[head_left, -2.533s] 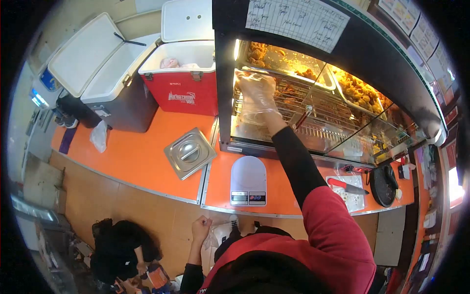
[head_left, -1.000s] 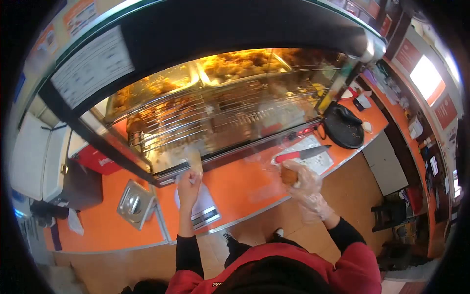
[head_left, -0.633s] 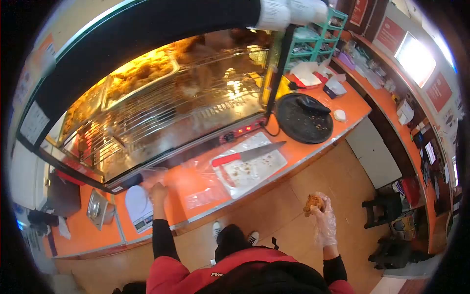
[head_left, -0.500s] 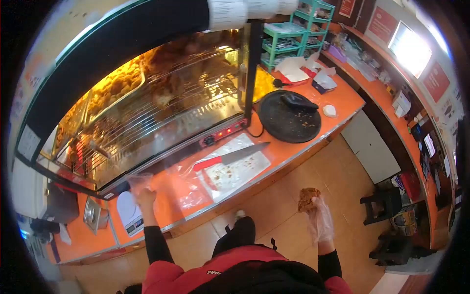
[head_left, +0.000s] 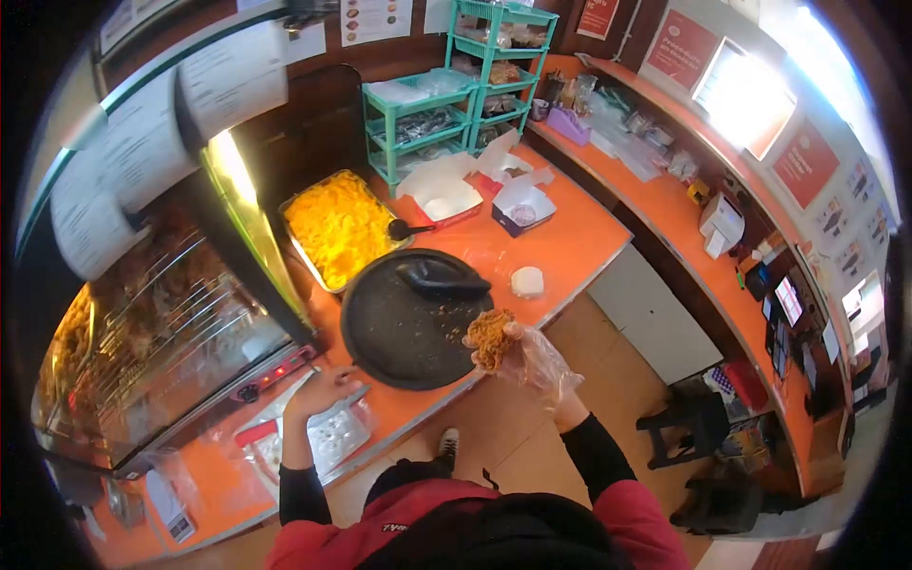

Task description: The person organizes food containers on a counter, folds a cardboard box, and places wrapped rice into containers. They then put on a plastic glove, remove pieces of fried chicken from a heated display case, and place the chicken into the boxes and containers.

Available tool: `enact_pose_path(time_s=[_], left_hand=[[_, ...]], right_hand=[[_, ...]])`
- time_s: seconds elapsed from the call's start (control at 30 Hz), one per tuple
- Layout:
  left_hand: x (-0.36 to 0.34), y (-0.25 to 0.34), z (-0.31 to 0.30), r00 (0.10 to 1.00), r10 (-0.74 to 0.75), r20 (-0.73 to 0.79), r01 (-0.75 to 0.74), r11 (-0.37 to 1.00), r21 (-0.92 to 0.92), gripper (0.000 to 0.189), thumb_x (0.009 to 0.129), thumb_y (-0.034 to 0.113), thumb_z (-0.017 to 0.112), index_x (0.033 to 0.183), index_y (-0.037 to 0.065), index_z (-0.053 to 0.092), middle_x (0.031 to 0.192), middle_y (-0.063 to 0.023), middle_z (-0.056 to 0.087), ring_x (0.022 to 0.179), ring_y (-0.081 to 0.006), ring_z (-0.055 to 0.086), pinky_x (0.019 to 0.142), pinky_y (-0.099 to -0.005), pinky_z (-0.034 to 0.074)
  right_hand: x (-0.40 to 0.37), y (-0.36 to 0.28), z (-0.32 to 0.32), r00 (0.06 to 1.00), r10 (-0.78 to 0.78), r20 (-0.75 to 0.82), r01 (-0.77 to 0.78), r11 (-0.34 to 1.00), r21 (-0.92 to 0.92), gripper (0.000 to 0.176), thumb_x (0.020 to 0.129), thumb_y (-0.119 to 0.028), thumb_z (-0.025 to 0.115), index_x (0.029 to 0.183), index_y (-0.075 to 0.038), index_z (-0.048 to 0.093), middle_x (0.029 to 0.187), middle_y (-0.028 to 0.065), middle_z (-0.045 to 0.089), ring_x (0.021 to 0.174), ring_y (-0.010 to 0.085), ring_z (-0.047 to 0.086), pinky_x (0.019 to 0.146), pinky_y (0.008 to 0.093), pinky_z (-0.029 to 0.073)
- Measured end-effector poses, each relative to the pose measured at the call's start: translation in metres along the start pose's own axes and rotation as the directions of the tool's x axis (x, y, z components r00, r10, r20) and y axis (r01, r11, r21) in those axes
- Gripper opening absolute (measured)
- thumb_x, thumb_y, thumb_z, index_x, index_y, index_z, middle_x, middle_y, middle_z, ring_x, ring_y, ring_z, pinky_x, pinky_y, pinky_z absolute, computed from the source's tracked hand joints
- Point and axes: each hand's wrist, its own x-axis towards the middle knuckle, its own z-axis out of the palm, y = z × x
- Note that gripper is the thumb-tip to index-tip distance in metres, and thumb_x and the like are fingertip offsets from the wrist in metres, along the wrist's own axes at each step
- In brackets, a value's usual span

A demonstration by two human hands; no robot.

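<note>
Nearest, the left hand (head_left: 321, 389) rests on the bench (head_left: 560, 237) beside the cutting board (head_left: 328, 439), and I cannot tell its grip. The gloved right hand (head_left: 532, 356) has its grip pinching 1 fried piece (head_left: 491, 337), long axis near-to-far, over the near-right rim of the black pan (head_left: 399, 328).

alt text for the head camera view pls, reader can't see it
Seen from above, a person in a red top holds a fried chicken piece in the gloved right hand at the edge of a round black tray on an orange counter. The left hand rests by a white cutting board, beside a lit warming cabinet.
</note>
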Motion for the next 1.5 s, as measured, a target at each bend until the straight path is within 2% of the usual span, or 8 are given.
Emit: enact_pose_path(time_s=[0.23, 0.33, 0.5, 0.8, 1.07, 1.33, 1.4, 1.5], left_hand=[[0.091, 0.087, 0.033, 0.992, -0.103, 0.069, 0.103, 0.995, 0.008, 0.046, 0.08, 0.033, 0.061, 0.116, 0.004, 0.051, 0.082, -0.0112, 0.063, 0.077, -0.0201, 0.061, 0.068, -0.0302, 0.048], [0.106, 0.097, 0.056, 0.995, -0.093, -0.026, 0.091, 0.994, -0.067, 0.046, 0.08, 0.032, 0.062, 0.115, 0.004, 0.051, 0.08, -0.0121, 0.063, 0.076, -0.0221, 0.062, 0.067, -0.0311, 0.048], [0.091, 0.103, 0.107, 0.903, -0.34, -0.263, 0.319, 0.94, -0.122, 0.049, 0.081, 0.034, 0.06, 0.115, 0.001, 0.05, 0.09, -0.0155, 0.063, 0.083, -0.0265, 0.061, 0.072, -0.0343, 0.047], [0.067, 0.122, 0.205, 0.693, -0.608, -0.387, 0.463, 0.787, -0.408, 0.054, 0.082, 0.042, 0.056, 0.119, 0.003, 0.047, 0.093, -0.0159, 0.062, 0.087, -0.0273, 0.06, 0.074, -0.0337, 0.045], [0.033, 0.126, 0.223, 0.565, -0.691, -0.451, 0.502, 0.722, -0.476, 0.056, 0.081, 0.043, 0.055, 0.121, 0.005, 0.047, 0.095, -0.0171, 0.061, 0.088, -0.0281, 0.059, 0.075, -0.0351, 0.045], [-0.005, 0.096, 0.166, 0.65, -0.598, -0.468, 0.364, 0.786, -0.499, 0.05, 0.081, 0.037, 0.058, 0.118, 0.005, 0.049, 0.094, -0.0168, 0.061, 0.086, -0.0278, 0.06, 0.073, -0.0347, 0.047], [-0.03, 0.085, 0.152, 0.668, -0.581, -0.466, 0.379, 0.804, -0.459, 0.047, 0.081, 0.034, 0.059, 0.118, 0.006, 0.049, 0.095, -0.0169, 0.061, 0.085, -0.0272, 0.061, 0.072, -0.0342, 0.047], [-0.078, 0.057, 0.122, 0.694, -0.573, -0.437, 0.426, 0.815, -0.393, 0.045, 0.082, 0.031, 0.059, 0.118, 0.006, 0.049, 0.097, -0.0166, 0.06, 0.084, -0.0265, 0.061, 0.072, -0.0339, 0.048]], right_hand=[[0.07, -0.092, -0.051, 0.982, -0.189, -0.014, 0.171, 0.919, -0.355, 0.036, 0.088, -0.024, 0.048, 0.114, 0.002, 0.046, 0.104, 0.0159, 0.057, 0.094, 0.0241, 0.058, 0.082, 0.0391, 0.049], [0.155, -0.108, -0.103, 0.94, -0.249, 0.233, 0.334, 0.81, -0.482, 0.03, 0.09, -0.026, 0.045, 0.106, -0.001, 0.051, 0.096, 0.0095, 0.057, 0.087, 0.0176, 0.056, 0.074, 0.0348, 0.049], [0.311, -0.152, -0.119, 0.982, -0.165, 0.091, 0.184, 0.726, -0.662, 0.02, 0.088, -0.025, 0.049, 0.088, -0.007, 0.056, 0.075, 0.0036, 0.055, 0.066, 0.0127, 0.052, 0.058, 0.0298, 0.045], [0.446, -0.137, -0.189, 0.987, -0.137, 0.083, 0.051, -0.22, -0.974, 0.016, 0.084, -0.022, 0.052, 0.083, -0.007, 0.058, 0.074, 0.0062, 0.057, 0.067, 0.0173, 0.055, 0.06, 0.0321, 0.046], [0.432, -0.126, -0.164, 0.967, -0.223, 0.123, -0.02, -0.549, -0.836, 0.013, 0.081, -0.019, 0.056, 0.079, -0.007, 0.06, 0.074, 0.0084, 0.059, 0.068, 0.0215, 0.057, 0.062, 0.0342, 0.046], [0.33, -0.061, -0.01, 0.563, -0.391, 0.728, 0.494, -0.547, -0.676, 0.011, 0.078, -0.016, 0.059, 0.075, -0.006, 0.062, 0.073, 0.0107, 0.061, 0.069, 0.0256, 0.059, 0.065, 0.0363, 0.047], [0.283, -0.029, 0.027, 0.592, -0.453, 0.666, 0.605, -0.296, -0.739, 0.01, 0.078, -0.014, 0.06, 0.075, -0.004, 0.061, 0.073, 0.0106, 0.061, 0.069, 0.0263, 0.059, 0.064, 0.0352, 0.047], [0.221, 0.036, 0.06, 0.625, -0.3, 0.721, 0.652, -0.308, -0.693, 0.007, 0.077, -0.011, 0.06, 0.078, -0.004, 0.06, 0.072, 0.0111, 0.06, 0.068, 0.0266, 0.059, 0.06, 0.0347, 0.045]])
